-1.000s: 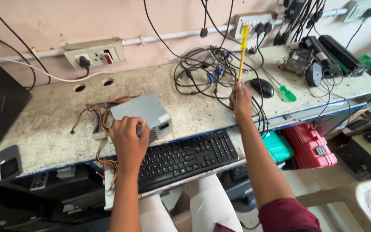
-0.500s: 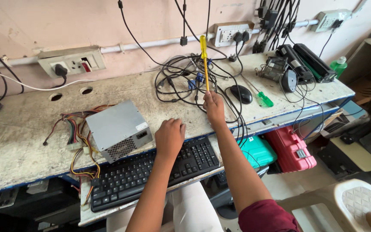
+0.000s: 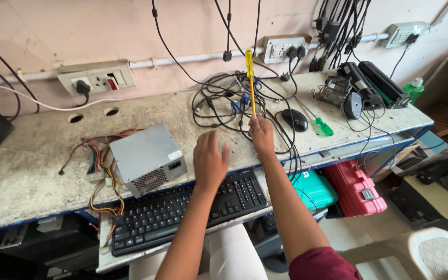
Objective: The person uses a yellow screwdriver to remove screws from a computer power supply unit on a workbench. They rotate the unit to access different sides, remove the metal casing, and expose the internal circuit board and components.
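My right hand point(image 3: 262, 136) grips a yellow-handled screwdriver point(image 3: 250, 78) by its shaft, the handle pointing up toward the wall. My left hand point(image 3: 210, 158) hovers with fingers spread above the worn bench point(image 3: 27, 171), between the grey power supply box point(image 3: 146, 158) and my right hand, holding nothing. The box lies at the bench's front edge with a bundle of coloured wires point(image 3: 97, 166) trailing to its left. A black keyboard point(image 3: 182, 212) sits on a pull-out shelf below my left forearm.
A tangle of black cables point(image 3: 224, 103), a black mouse point(image 3: 295, 120) and a green-handled screwdriver point(image 3: 317, 123) lie on the bench. Printer cartridges point(image 3: 369, 85) rest at the right end. Wall sockets point(image 3: 97, 79) above. Red point(image 3: 356, 189) and teal point(image 3: 312, 189) cases stand underneath.
My left hand has lifted off the power supply box and moved right toward my right hand. The view has shifted, so the box appears further left.
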